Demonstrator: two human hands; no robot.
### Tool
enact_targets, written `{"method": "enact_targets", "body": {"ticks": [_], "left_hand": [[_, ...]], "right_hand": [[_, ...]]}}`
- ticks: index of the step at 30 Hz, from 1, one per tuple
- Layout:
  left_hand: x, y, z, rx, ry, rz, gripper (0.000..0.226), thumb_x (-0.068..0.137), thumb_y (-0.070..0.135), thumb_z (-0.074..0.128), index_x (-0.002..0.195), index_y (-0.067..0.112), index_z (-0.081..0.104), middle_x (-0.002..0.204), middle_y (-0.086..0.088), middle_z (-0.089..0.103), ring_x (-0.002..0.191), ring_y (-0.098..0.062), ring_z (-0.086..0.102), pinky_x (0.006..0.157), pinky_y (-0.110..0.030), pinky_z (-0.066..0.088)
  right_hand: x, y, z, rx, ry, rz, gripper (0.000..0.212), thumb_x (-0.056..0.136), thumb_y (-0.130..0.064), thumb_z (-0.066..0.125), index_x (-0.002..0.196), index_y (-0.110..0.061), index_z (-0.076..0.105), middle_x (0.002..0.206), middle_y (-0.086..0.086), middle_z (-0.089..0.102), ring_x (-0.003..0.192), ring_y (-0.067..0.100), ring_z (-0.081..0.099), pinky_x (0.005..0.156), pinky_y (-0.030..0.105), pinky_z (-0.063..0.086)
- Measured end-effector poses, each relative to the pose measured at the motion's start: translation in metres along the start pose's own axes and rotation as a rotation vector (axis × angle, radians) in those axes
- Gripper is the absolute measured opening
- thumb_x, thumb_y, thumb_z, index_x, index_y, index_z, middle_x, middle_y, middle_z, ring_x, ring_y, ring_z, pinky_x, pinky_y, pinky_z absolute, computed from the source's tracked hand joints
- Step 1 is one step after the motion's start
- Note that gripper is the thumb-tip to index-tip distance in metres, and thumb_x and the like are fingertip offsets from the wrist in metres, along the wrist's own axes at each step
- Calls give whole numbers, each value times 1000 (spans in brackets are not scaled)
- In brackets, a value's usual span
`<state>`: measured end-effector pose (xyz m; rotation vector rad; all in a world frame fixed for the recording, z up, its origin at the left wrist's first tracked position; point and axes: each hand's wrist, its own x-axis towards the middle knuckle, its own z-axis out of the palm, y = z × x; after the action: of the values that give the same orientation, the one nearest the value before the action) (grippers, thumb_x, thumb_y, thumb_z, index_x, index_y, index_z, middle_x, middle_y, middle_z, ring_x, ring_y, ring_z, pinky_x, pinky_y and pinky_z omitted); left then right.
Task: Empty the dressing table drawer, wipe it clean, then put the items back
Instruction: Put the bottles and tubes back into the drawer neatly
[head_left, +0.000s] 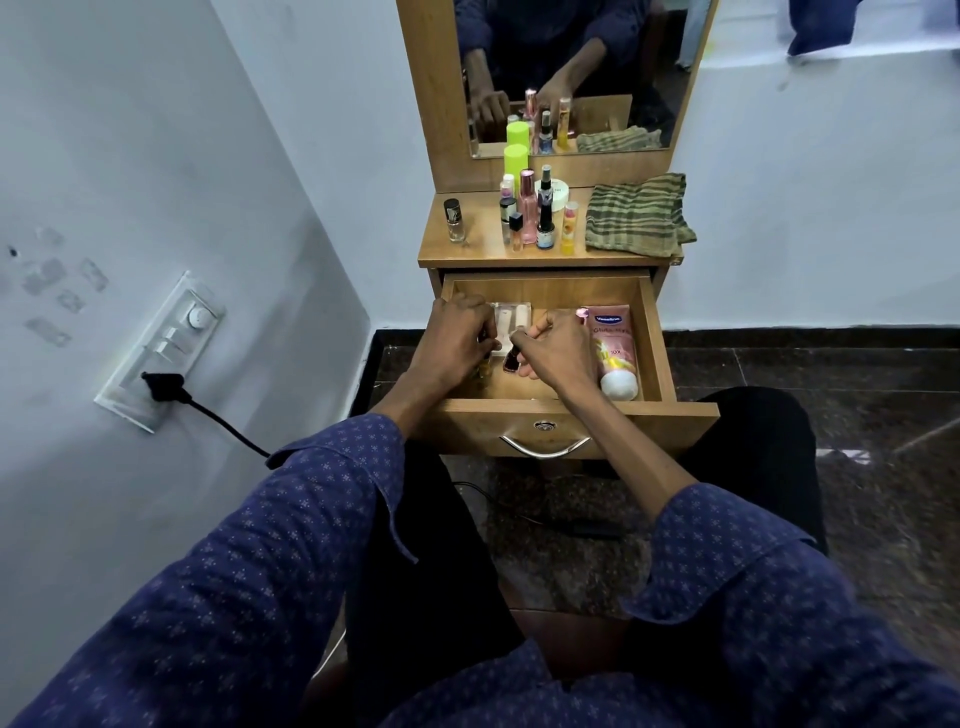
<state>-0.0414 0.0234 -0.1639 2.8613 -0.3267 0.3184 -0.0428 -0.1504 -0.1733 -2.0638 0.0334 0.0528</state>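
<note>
The small wooden bench (483, 249) stood in a corner between pale blue-white walls, on a dark speckled stone floor (857, 395), with a mirror (571, 67) rising from its back edge and a switch panel (166, 348) with a black plug on the wall to the left. On the top stood a huddle of cosmetics: a clear bottle with a black cap (454, 221) apart at the left, then a close group of small bottles (530, 213) headed by a lime-green capped one (515, 161), with a white round tub (558, 193) behind them. A folded green striped cloth (636, 215) lay at the right end of the top, its corner hanging just over the edge. The drawer (670, 415) stood pulled out, and both hands were inside it. A pink Vaseline tube (615, 348) lay along the right side, cap toward the front, and a clear flat case (511, 317) lay toward the back, between the hands. The left hand (452, 343) was curled in a closed grip round something small at the drawer's left side, perhaps a yellowish bottle, though its fingers hid most of it. The right hand (558, 351) pinched a small dark red nail polish bottle (513, 359), which hung tilted just above the drawer floor.
</note>
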Motion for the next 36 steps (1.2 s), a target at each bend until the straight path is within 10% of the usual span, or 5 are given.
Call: {"method": "enact_targets", "body": {"ticks": [7, 24, 36], "left_hand": [[-1, -8, 0, 106, -130, -7, 34, 82, 41, 86, 109, 27, 70, 122, 3, 62, 126, -22, 48, 98, -47, 35], [-5, -11, 4, 294, -269, 41, 52, 79, 42, 85, 122, 19, 66, 127, -3, 64, 134, -26, 45, 106, -50, 29], [-14, -26, -13, -27, -175, -120, 99, 62, 44, 98, 147, 27, 49, 150, -3, 41, 135, -27, 34, 109, -51, 37]], "right_hand": [[-1, 0, -1, 61, 1, 24, 25, 85, -34, 67, 87, -9, 63, 60, 1, 74, 52, 13, 74, 67, 50, 65], [3, 1, -1, 267, -71, 145, 18, 95, -21, 70, 93, -5, 61, 72, 14, 77, 61, 25, 77, 65, 40, 66], [3, -2, -1, 266, -169, 133, 10, 97, -20, 68, 92, -13, 63, 82, 18, 78, 68, 25, 76, 68, 38, 65]]}}
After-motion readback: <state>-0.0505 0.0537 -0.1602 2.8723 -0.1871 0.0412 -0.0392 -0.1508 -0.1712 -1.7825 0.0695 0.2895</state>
